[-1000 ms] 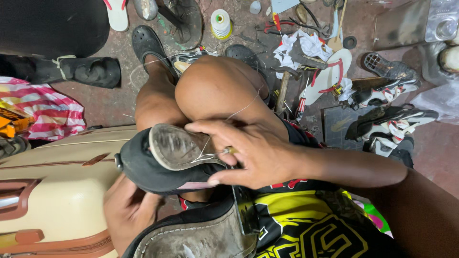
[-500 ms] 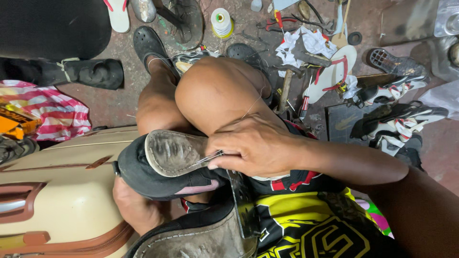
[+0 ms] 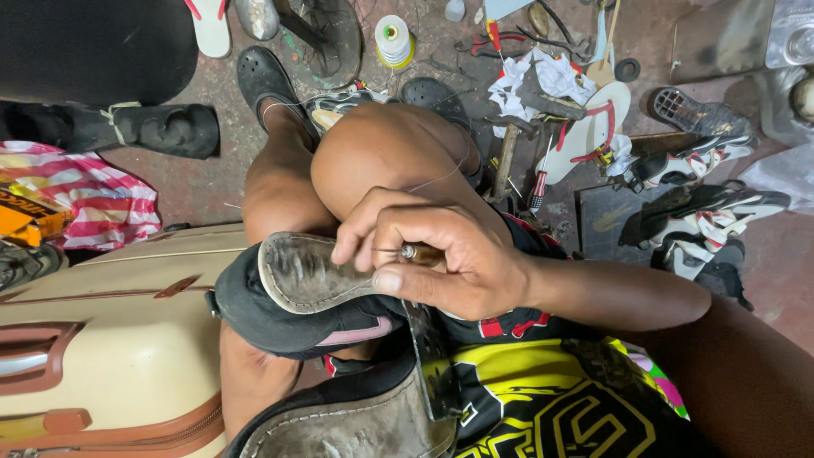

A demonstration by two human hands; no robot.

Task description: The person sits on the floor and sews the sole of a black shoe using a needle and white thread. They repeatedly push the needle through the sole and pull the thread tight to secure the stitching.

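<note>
Right hand (image 3: 441, 263) pinches a wooden-handled awl (image 3: 415, 252) against the worn sole edge of the black shoe (image 3: 297, 293), which rests sole-up on the lap, braced from beneath by the left hand (image 3: 246, 382), grip hidden, steadying it for stitching.

a cream suitcase (image 3: 110, 339) lies beside a pink striped bag (image 3: 93, 199); a thread spool (image 3: 393, 40), white sandal (image 3: 593, 127) and sneakers (image 3: 704, 212) litter the floor (image 3: 212, 191).
</note>
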